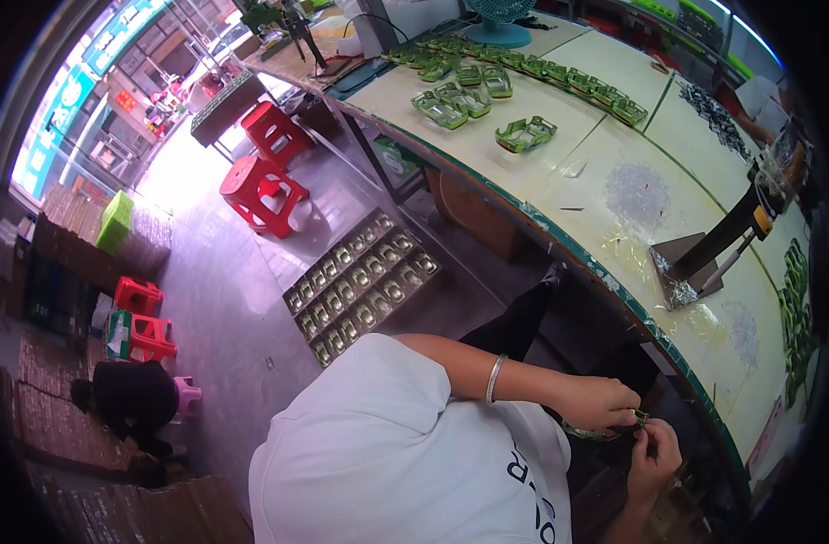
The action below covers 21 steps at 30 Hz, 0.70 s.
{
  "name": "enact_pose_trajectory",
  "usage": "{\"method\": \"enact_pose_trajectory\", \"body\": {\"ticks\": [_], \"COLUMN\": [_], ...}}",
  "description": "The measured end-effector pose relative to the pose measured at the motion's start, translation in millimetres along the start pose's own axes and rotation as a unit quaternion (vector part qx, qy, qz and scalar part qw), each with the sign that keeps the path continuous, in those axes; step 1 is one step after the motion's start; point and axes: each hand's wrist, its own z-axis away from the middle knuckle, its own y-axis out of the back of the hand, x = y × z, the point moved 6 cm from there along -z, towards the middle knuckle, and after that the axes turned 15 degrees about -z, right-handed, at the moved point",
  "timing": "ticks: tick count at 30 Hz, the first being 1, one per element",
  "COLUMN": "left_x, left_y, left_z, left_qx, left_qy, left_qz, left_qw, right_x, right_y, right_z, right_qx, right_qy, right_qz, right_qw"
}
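Note:
My left hand [600, 402], with a silver bangle at its wrist, is closed around a green plastic frame [589, 434]. Much of that piece is hidden under the palm. One green end sticks out past the fingertips. My right hand [656, 455] is close against this end, thumb and fingers pinched together. Whatever lies between those fingertips is too small to make out. Both hands are off the near edge of the worktable [560, 195], above a dark area. Similar green frames [526, 133] lie on the tabletop.
A black press-like stand [718, 238] rises from the table, near clear small parts [637, 195]. A turquoise fan [499, 32] stands at the far end. Left on the floor are a tray of frames [365, 283] and red stools [262, 195]. Another person [135, 399] crouches by cardboard stacks.

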Motion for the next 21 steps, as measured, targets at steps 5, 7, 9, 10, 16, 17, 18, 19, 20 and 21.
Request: {"method": "enact_pose_trajectory", "body": {"ticks": [5,7,9,10,16,17,18,19,20,21], "left_x": [-4.0,-7.0,-6.4,-6.2,-5.4,-7.2,-9.4,-10.9,-10.6,-7.5], "left_y": [4.4,3.7,0.5,0.1,-6.0,-9.7,-11.3,-10.7,-10.6,-13.4], "left_z": [-4.7,-6.5,-7.5,-7.7,-12.7,-13.7,-14.4,-11.0,-8.7,-7.9], "left_qx": [0.043,0.073,0.104,0.117,0.079,0.068,0.057,0.073,0.088,0.077], "left_qy": [0.010,0.005,-0.009,-0.018,-0.003,0.016,0.037,0.031,0.021,0.039], "left_qz": [0.052,0.074,0.132,0.162,0.236,0.258,0.255,0.253,0.252,0.302], "left_qw": [0.998,0.995,0.986,0.980,0.969,0.964,0.964,0.964,0.964,0.950], "right_x": [-9.7,-9.9,-7.6,-8.1,-1.3,0.5,-2.8,-3.3,-4.4,-0.4], "right_y": [-7.6,-10.6,-12.0,-13.0,-14.2,-16.0,-18.8,-22.5,-23.6,-23.8], "right_z": [-0.6,-0.4,2.4,2.6,8.2,8.0,5.6,1.1,-3.1,0.3], "right_qx": [0.024,0.038,0.057,0.058,0.058,0.057,0.067,0.055,0.062,0.056], "right_qy": [0.043,0.034,0.012,0.015,-0.014,-0.018,-0.010,-0.024,0.022,0.003], "right_qz": [0.061,0.043,0.012,0.023,0.062,0.046,0.046,0.036,0.038,0.032], "right_qw": [0.997,0.998,0.998,0.998,0.996,0.997,0.997,0.998,0.997,0.998]}}
